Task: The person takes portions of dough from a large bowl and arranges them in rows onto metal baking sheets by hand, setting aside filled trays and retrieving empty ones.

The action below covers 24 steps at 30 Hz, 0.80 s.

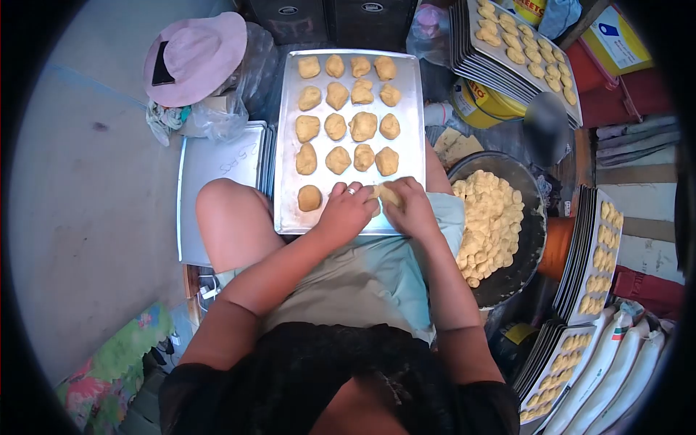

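Note:
My left hand (pixel 349 211), with a ring on one finger, and my right hand (pixel 412 206) meet over the near edge of a metal baking tray (pixel 288 101). Between their fingers is a piece of yellow dough (pixel 390 195), partly covered by the fingers. The tray rests across my lap. Rows of rough dough lumps (pixel 363 127) lie on it, and a single lump (pixel 309 198) sits to the left of my left hand. By my right thigh stands a black basin (pixel 533 250) holding a heap of small dough pieces (pixel 489 225).
Stacked trays with shaped dough stand at the upper right (pixel 519 52), right (pixel 589 250) and lower right (pixel 552 370). Bare trays (pixel 217 159) lie to the left beneath a pink hat (pixel 197 58) and plastic bags. A yellow bucket (pixel 484 105) stands behind the basin.

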{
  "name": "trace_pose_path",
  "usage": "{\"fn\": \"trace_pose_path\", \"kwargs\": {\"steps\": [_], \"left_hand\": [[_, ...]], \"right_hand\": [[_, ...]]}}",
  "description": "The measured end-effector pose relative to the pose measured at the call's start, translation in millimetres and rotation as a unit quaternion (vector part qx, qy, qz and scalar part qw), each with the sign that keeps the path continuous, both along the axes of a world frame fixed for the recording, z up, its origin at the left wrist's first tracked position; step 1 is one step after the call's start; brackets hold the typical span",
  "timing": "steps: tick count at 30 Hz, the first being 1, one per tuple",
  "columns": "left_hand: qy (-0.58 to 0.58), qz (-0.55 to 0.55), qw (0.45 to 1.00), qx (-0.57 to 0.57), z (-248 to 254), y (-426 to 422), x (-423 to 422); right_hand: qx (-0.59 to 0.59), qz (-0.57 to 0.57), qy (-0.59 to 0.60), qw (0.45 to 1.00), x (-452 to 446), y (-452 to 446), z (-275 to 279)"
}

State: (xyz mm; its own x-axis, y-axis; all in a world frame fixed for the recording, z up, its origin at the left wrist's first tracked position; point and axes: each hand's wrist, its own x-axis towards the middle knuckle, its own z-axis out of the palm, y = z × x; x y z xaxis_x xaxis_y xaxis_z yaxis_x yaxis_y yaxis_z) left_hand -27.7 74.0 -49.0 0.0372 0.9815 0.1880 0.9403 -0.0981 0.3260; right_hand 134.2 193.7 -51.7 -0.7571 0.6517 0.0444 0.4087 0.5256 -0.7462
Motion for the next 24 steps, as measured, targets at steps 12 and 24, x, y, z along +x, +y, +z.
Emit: {"fn": "trace_pose_path", "kwargs": {"steps": [12,24], "left_hand": [[0.075,0.107,0.988,0.086,-9,-36,-18],[0.005,0.140,0.988,0.070,20,-47,-27]], "right_hand": [[0.122,0.035,-0.069,0.989,-19,-35,7],[0.173,-0.012,-0.023,0.985,-27,-51,12]]}}
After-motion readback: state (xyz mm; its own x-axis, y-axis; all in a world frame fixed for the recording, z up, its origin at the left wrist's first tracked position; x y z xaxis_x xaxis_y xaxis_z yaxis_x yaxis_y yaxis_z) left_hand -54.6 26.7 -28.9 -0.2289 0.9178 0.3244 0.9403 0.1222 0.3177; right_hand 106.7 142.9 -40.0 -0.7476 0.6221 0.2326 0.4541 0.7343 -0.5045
